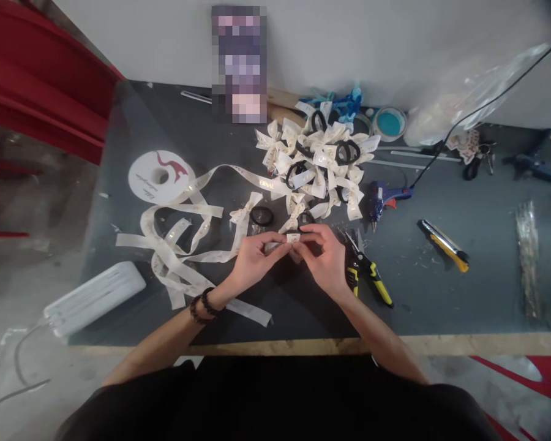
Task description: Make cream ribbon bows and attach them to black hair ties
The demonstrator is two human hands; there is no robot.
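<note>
Between my two hands is a short piece of cream ribbon (292, 237) with printed lettering. My left hand (259, 258) pinches its left side, and my right hand (324, 254) pinches its right side. Just beyond my fingertips lies a ribbon bow (297, 211) with a dark hair tie. Another bow (247, 210) sits to the left, next to a black hair tie (261, 215). Farther back is a heap of cream ribbon bows (324, 153) with black hair ties. Loose cut ribbon strips (179, 269) spread left of my left hand.
A ribbon spool (142, 177) lies at left, behind a white power strip (96, 297). Right of my hand are yellow-black scissors (371, 275), a blue glue gun (381, 199) with a black cord, and a box cutter (443, 245). Blue-lined tape (390, 124) stands at the back.
</note>
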